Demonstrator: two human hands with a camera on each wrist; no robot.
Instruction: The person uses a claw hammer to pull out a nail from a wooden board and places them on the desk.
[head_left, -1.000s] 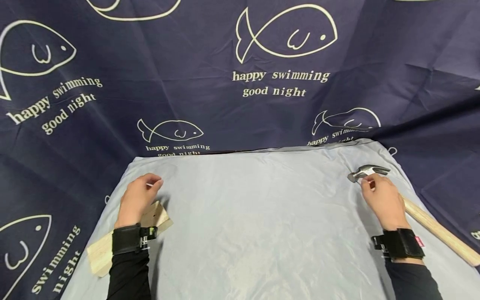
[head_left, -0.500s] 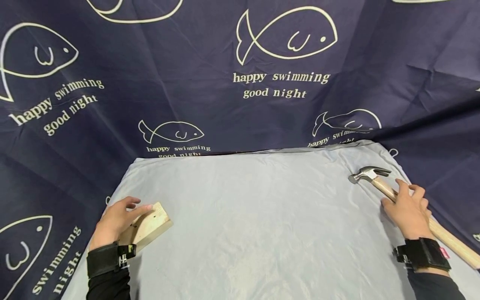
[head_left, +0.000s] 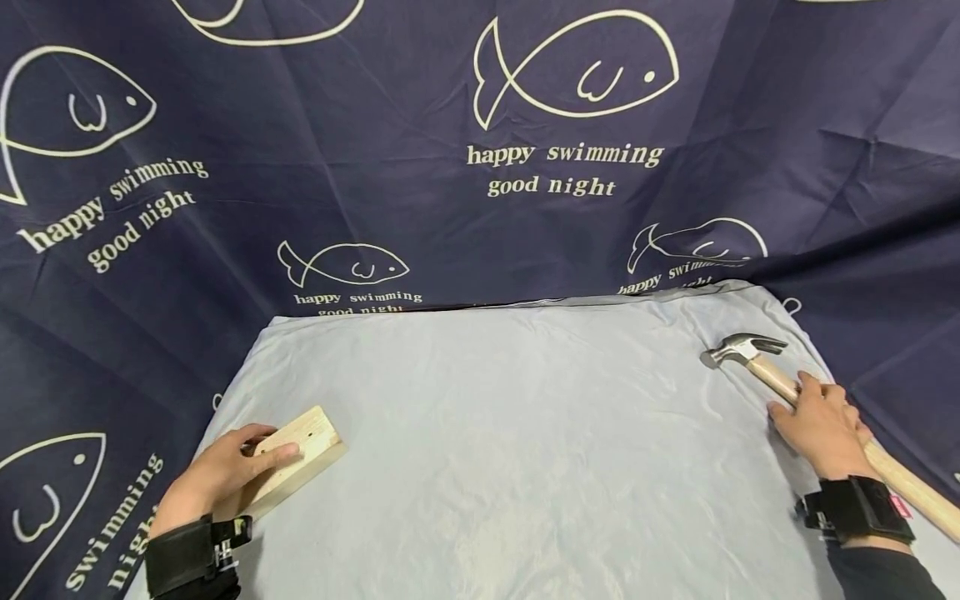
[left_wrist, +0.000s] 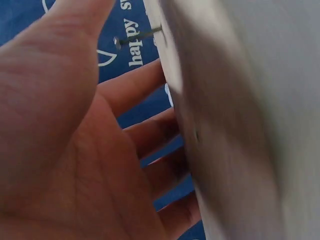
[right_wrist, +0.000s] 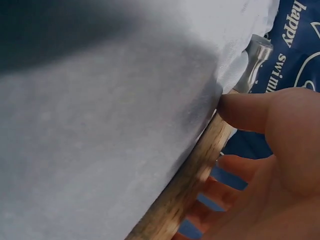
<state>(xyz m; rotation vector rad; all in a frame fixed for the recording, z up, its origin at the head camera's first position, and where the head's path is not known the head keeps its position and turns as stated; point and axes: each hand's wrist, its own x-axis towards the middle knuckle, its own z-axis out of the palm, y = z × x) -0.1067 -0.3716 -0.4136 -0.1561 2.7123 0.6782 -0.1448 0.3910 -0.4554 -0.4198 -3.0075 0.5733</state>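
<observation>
- A pale wooden block (head_left: 307, 457) lies aslant on the left of the surface (head_left: 510, 433), a small dark spot on top near its far end, the left hand (head_left: 221, 468) about its nearer part
- A thin metal nail (left_wrist: 140, 37) juts out of the block
- A claw hammer (head_left: 774, 379) lies on the right, metal head farthest off, wooden handle between thumb and fingers of the right hand (head_left: 825, 425)
</observation>
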